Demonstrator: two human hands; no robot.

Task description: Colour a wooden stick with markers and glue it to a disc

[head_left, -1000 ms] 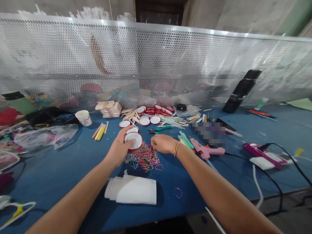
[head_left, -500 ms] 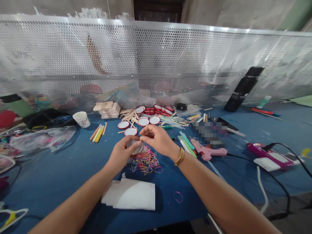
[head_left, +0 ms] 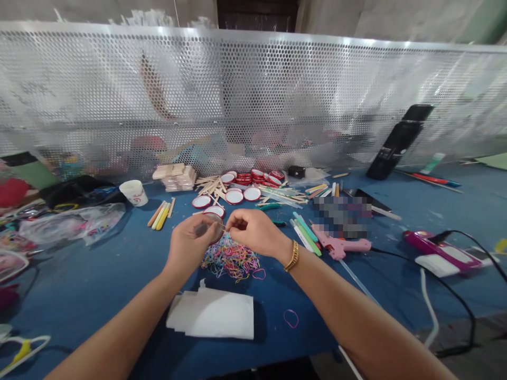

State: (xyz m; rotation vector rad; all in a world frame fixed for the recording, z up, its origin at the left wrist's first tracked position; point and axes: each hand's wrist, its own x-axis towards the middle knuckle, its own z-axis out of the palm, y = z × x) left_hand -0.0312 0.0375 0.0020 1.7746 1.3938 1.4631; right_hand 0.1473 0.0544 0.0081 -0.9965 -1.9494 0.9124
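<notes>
My left hand (head_left: 193, 240) is closed around a round lid (head_left: 216, 233), mostly covered by the thumb and fingers. Facing it, my right hand (head_left: 255, 232) pinches a thin yellowish rubber band (head_left: 224, 228) that stretches toward the lid. Whether the band loops around the lid I cannot tell. Directly below both hands lies a heap of colourful rubber bands (head_left: 233, 261). Just beyond the fingers are white-faced, red-rimmed lids (head_left: 234, 197), some lying singly and others piled behind.
Folded white paper (head_left: 214, 316) lies in front, with a loose pink band (head_left: 291, 319) beside it. To the right are markers (head_left: 307, 235) and a pink glue gun (head_left: 340, 246) with its cord. Wooden sticks (head_left: 214, 187) and a paper cup (head_left: 133, 193) stand behind, before a perforated metal screen (head_left: 253, 95).
My left hand has shifted slightly left and turned with the lid. The right hand has moved a little lower, and the band now shows as a strand between the hands.
</notes>
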